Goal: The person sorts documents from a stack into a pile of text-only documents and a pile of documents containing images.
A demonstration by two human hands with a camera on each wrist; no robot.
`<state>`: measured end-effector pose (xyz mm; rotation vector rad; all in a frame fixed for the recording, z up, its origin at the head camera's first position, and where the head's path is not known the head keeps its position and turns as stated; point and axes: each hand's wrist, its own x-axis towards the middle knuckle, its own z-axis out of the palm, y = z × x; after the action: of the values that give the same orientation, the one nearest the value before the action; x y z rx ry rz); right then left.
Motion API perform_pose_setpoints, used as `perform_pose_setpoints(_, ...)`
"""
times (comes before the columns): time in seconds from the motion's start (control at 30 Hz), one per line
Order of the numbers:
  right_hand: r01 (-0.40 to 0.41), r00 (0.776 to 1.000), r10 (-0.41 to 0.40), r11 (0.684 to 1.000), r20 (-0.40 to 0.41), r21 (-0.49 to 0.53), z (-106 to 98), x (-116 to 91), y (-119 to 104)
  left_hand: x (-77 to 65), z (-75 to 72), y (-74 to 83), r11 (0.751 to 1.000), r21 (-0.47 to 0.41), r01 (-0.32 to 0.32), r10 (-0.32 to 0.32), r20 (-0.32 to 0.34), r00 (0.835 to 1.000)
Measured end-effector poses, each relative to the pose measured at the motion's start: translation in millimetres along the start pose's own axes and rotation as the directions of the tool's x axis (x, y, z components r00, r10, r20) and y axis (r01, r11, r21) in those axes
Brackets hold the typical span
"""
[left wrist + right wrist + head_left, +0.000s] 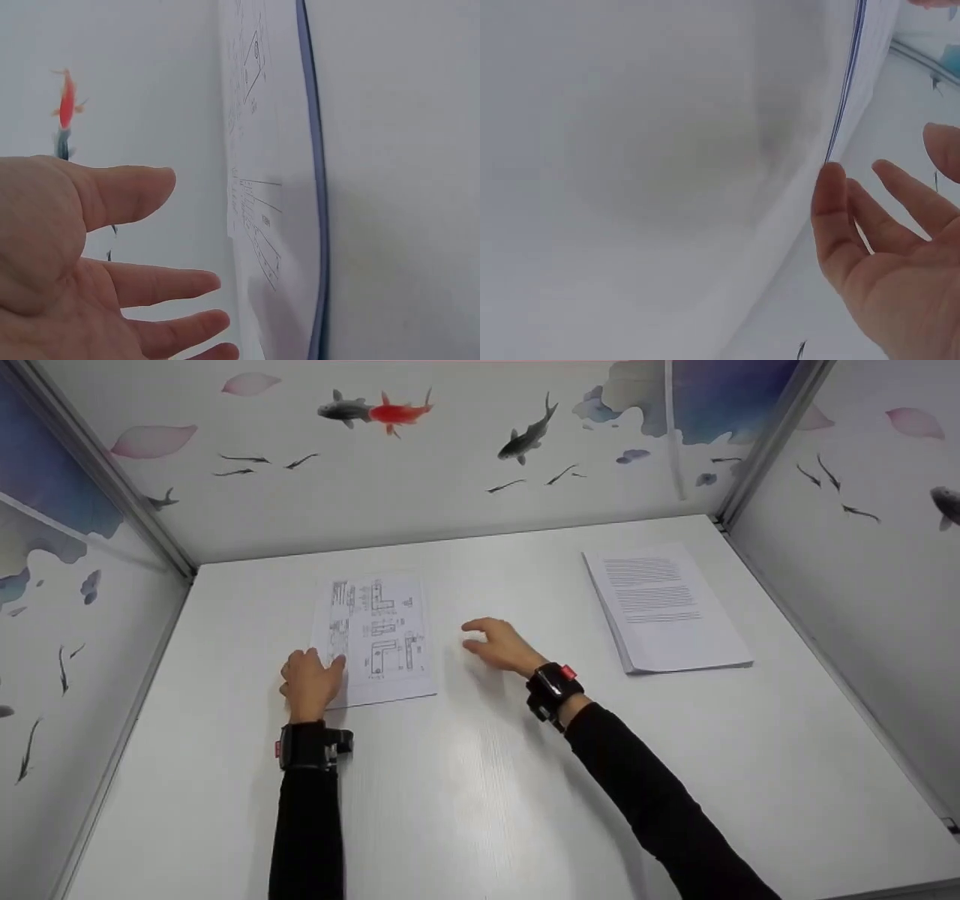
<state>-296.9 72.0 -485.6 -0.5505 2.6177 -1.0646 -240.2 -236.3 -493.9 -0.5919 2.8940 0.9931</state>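
A thin sheaf of paper (386,686), topped by a technical drawing of angled parts, lies left of the middle of the table. At its left side is my left hand (309,682), fingers extended and thumb apart, overlapping the sheet's edge in the head view. In the left wrist view, the sheaf's dark blue edge (321,195) runs past the spread fingers. My right hand (501,646) hovers off the sheaf's right side, fingers loosely bent and holding nothing. The right wrist view has that hand's fingertips (829,180) in line with the blue edge.
A thicker stack of printed pages (667,637) lies at the right of the white table (450,780). Upright panels (450,502) with painted fish close off the back and both sides. Each wrist carries a black strapped camera (553,688).
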Motion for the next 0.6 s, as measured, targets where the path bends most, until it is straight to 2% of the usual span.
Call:
perform_pose_setpoints(0.13, -0.015, 0.987, 0.01, 0.999, -0.162, -0.03, -27.2, -3.5, 24.3, -0.8, 3.6, 4.8, 0.99, -0.133, -0.053, 0.045, -0.06, 0.997)
perform_pose_setpoints(0.23, -0.074, 0.968, 0.052, 0.994, -0.246, -0.078, -44.8, -8.7, 44.2, -1.5, 8.7, 10.3, 0.978, -0.196, -0.074, 0.063, -0.062, 0.996)
perform_pose_setpoints(0.4, -0.188, 0.931, 0.11, 0.962, -0.348, -0.199, -71.7, -19.0, 74.7, -2.1, 17.9, 20.1, 0.973, -0.208, -0.096, 0.086, -0.054, 0.995)
perform_pose_setpoints(0.6, -0.347, 0.891, 0.225, 0.897, -0.394, -0.274, -100.4, -30.2, 101.5, -5.6, 23.1, 27.7, 0.965, -0.22, -0.144, 0.127, -0.093, 0.988)
